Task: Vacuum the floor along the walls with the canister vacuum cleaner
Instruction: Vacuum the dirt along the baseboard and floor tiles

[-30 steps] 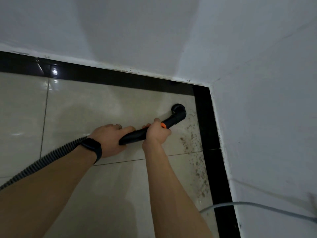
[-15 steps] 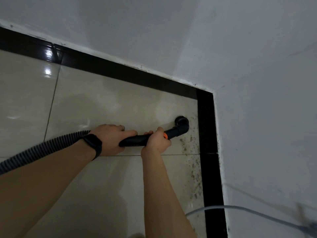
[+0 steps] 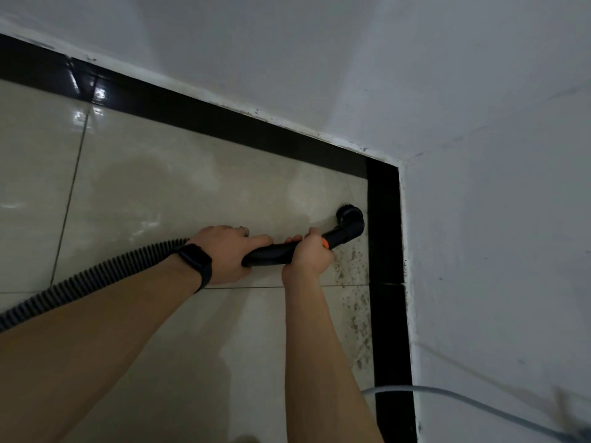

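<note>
The black brush nozzle (image 3: 350, 219) sits on the beige floor tile just beside the black border strip (image 3: 385, 238), near the room's corner. The right hand (image 3: 308, 255) grips the wand (image 3: 275, 251) by its orange ring, the left hand (image 3: 225, 254) holds its rear end where the ribbed hose (image 3: 96, 279) joins. Dark specks (image 3: 356, 302) dot the tile along the right-hand wall.

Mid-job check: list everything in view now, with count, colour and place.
vacuum wand: one, black with orange button, brush end beside right border strip
hose: one, dark ribbed, trailing left from wand
dirt specks: many, dark, along right border strip
floor tiles: several, beige, glossy
border strip: one, black, along both walls
walls: two, white, meeting at corner
cable: one, grey, lower right
watch: one, black, left wrist
left hand: one, grips wand's rear
right hand: one, grips wand at button
</note>
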Available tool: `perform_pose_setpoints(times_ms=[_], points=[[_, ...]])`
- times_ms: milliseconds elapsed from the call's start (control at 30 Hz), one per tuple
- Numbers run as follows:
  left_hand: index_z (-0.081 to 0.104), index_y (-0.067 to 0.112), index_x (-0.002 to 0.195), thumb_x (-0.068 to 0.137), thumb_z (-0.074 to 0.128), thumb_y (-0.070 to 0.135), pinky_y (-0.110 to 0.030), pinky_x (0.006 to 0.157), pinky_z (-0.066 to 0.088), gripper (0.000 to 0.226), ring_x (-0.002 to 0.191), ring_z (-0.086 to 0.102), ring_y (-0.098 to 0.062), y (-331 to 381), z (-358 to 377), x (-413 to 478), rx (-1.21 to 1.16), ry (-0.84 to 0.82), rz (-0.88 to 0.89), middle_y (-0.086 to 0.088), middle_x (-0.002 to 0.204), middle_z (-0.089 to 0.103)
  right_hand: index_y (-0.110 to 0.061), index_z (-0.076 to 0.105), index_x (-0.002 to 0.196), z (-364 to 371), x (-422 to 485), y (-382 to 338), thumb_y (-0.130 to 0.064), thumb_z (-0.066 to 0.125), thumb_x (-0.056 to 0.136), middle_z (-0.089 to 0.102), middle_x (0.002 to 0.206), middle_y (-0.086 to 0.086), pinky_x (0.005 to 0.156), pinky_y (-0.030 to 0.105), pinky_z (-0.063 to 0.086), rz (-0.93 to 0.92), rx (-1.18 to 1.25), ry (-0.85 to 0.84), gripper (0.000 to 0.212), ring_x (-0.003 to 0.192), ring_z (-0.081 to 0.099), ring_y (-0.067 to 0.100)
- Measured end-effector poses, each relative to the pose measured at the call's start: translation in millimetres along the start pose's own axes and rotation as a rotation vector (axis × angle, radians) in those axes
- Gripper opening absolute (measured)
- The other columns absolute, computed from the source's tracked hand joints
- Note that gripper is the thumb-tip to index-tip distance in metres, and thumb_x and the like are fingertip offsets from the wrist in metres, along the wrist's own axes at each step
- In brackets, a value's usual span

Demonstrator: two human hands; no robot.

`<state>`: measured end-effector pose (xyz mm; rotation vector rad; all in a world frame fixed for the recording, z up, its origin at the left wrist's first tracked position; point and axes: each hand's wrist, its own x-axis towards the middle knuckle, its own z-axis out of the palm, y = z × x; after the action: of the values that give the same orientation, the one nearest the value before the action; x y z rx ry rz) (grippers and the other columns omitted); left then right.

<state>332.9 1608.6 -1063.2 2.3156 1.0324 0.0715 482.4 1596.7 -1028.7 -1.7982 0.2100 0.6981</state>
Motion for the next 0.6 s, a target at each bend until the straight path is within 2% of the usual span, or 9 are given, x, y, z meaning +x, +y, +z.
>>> perform_pose_setpoints(times_ms=[133,333,500,600], points=[[0.036,0.048,0.133,0.088,0.055,0.04,-0.026,0.059,0.042,0.049,0.073,0.049,-0.017,2,-3,11,-0.087,-0.023,-0.025,0.01,0.085,0.042,-0.009,0.051,0.112,4,9,-7,-0.009,0.063,0.094,0.058,0.071,0.01,0.044,0.025,0.05,-0.022,0.001,-0.003,0.021,0.038,0.056,0.012],[0.039,0.044,0.134,0.089,0.055,0.038,-0.026,0.059,0.041,0.048,0.072,0.048,-0.018,11,-1,23,-0.089,-0.013,-0.009,0.007,0.087,0.045,0.001,0.055,0.127,3,25,-14,-0.007,0.063,0.095,0.058,0.072,0.009,0.045,0.025,0.051,-0.047,-0.009,-0.002,0.034,0.038,0.055,0.009],[0.041,0.042,0.133,0.089,0.055,0.037,-0.029,0.062,0.046,0.047,0.074,0.05,-0.019,19,-1,37,-0.116,-0.032,0.015,0.007,0.088,0.045,-0.004,0.056,0.11,0,36,-21,-0.008,0.063,0.095,0.057,0.065,0.007,0.044,0.024,0.049,-0.054,-0.006,0.021,0.018,0.036,0.054,0.01],[0.041,0.043,0.133,0.089,0.056,0.037,-0.027,0.061,0.044,0.047,0.074,0.051,-0.018,21,-1,41,-0.118,-0.031,0.028,0.007,0.088,0.045,-0.006,0.056,0.108,0,38,-23,-0.009,0.064,0.095,0.059,0.068,0.009,0.046,0.025,0.051,-0.042,0.012,0.03,0.016,0.044,0.056,0.015]])
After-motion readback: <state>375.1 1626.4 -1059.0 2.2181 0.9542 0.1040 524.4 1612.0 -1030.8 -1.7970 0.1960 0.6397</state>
